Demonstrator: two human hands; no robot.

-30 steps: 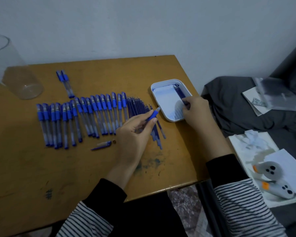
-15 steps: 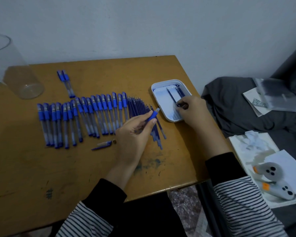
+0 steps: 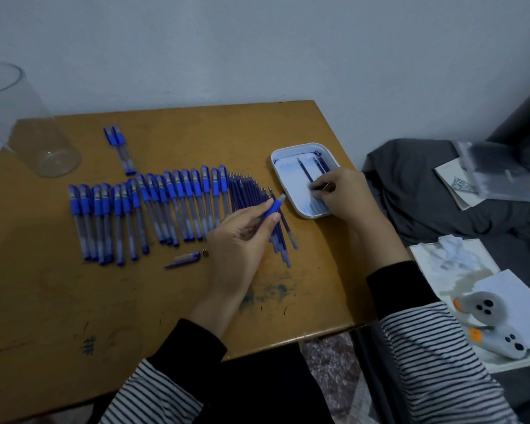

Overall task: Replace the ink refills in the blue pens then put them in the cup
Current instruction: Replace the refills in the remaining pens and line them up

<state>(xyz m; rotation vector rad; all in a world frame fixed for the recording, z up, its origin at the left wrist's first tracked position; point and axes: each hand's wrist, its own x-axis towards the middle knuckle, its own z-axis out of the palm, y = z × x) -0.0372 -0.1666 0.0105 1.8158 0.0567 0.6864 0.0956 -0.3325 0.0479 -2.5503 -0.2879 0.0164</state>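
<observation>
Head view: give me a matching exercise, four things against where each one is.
1 clear plastic cup
2 white rectangular tray
3 blue pen barrel
4 small loose blue pen piece

a held by fingers of the left hand
b far left table corner
c right hand reaching into it
d on table, before the pen row

Pairs: 1-b, 2-c, 3-a, 4-d

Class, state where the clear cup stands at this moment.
Head view: the clear cup stands on the table's far left corner, behind the row of blue pens.
</observation>
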